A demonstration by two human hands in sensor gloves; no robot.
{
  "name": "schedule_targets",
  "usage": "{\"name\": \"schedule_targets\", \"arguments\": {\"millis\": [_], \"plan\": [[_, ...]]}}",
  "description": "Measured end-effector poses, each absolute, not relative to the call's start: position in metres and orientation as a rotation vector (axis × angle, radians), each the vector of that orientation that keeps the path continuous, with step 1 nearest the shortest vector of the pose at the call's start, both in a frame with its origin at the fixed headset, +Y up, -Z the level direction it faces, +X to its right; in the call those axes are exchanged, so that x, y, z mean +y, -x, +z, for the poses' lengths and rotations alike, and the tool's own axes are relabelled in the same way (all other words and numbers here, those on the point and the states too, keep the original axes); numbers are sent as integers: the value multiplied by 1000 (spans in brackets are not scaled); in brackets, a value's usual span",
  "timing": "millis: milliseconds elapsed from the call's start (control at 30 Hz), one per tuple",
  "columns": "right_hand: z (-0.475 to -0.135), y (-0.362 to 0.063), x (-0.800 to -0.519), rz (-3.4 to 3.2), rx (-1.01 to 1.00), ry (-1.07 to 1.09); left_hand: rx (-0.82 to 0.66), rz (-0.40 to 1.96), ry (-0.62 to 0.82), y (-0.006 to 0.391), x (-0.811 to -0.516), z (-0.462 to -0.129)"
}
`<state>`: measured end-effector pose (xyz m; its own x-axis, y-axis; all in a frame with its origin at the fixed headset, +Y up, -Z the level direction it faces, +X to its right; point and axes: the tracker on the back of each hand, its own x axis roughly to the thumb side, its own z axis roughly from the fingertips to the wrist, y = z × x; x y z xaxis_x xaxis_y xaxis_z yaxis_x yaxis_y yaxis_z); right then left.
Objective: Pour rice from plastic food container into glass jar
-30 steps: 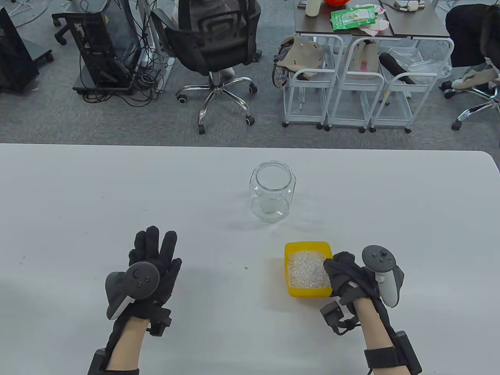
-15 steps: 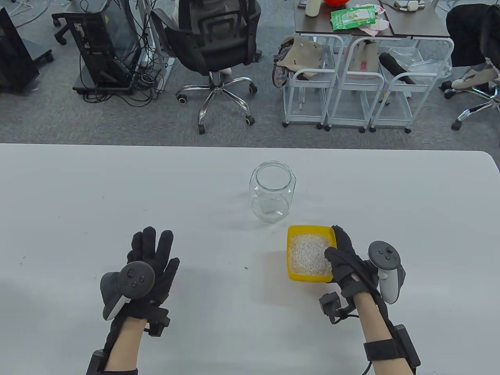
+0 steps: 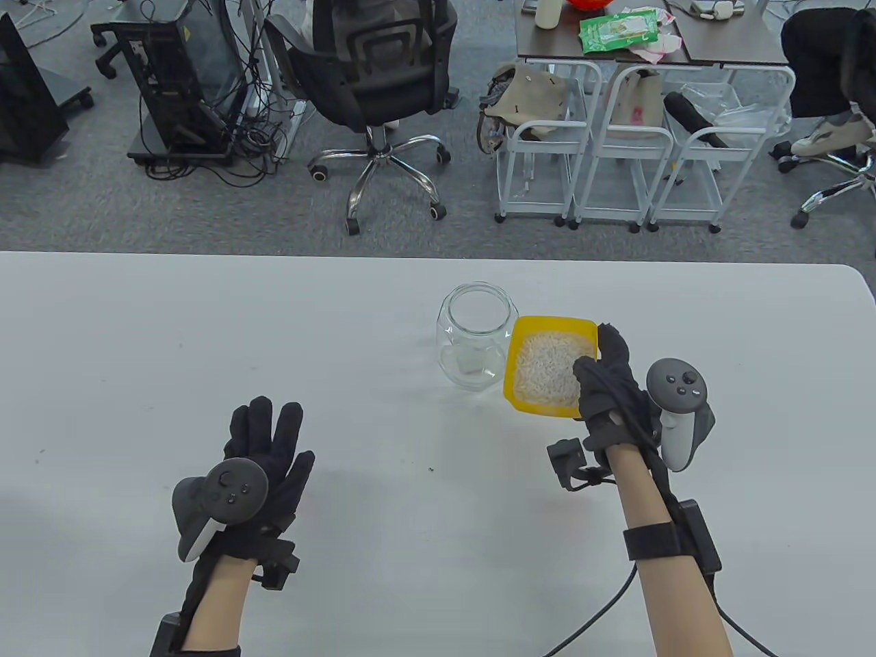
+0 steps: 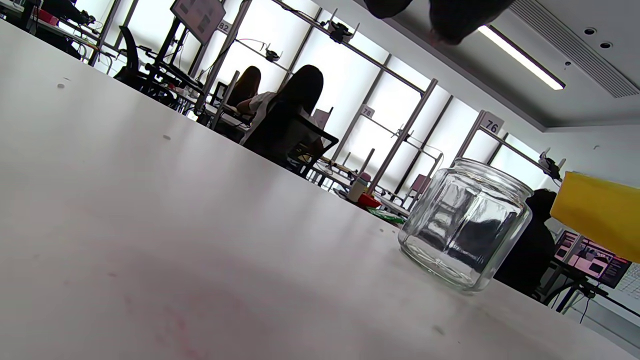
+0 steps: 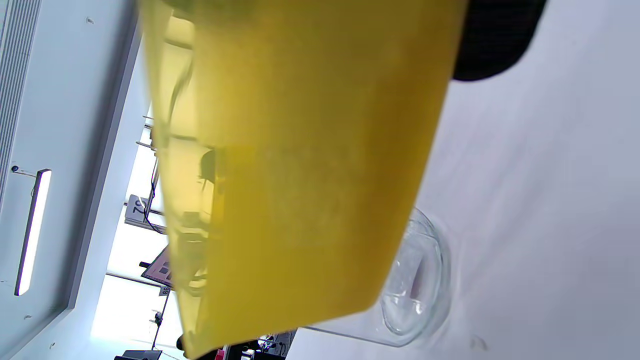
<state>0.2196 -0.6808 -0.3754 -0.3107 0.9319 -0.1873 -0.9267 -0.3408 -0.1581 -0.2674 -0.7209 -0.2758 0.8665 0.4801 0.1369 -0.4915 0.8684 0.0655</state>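
Observation:
A clear, empty glass jar (image 3: 477,337) stands open on the white table (image 3: 205,328); it also shows in the left wrist view (image 4: 465,222) and the right wrist view (image 5: 417,285). My right hand (image 3: 609,383) grips the right side of a yellow plastic container (image 3: 520,397) full of white rice (image 3: 547,366) and holds it lifted just right of the jar, its left edge near the jar's rim. The container's underside fills the right wrist view (image 5: 300,160) and its corner shows in the left wrist view (image 4: 597,212). My left hand (image 3: 263,445) lies flat and open on the table, empty.
The table's far edge (image 3: 438,256) runs behind the jar. Beyond it stand an office chair (image 3: 376,82), white carts (image 3: 616,157) and a computer stand (image 3: 178,82).
My right hand has lifted the rice container from the table's front and carried it forward and up to the jar's right side. The left hand has barely moved.

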Motion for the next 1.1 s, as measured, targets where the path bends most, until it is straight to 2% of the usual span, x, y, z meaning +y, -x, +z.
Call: {"name": "schedule_targets", "arguments": {"millis": [400, 667, 1100], "plan": [[-416, -206, -644, 1894, -157, 334, -133, 529, -94, 267, -722, -275], [-437, -188, -633, 1943, -236, 366, -133, 542, -77, 267, -725, -276], [-450, -172, -621, 2068, -412, 441, -138, 552, -81, 267, -724, -276]]}}
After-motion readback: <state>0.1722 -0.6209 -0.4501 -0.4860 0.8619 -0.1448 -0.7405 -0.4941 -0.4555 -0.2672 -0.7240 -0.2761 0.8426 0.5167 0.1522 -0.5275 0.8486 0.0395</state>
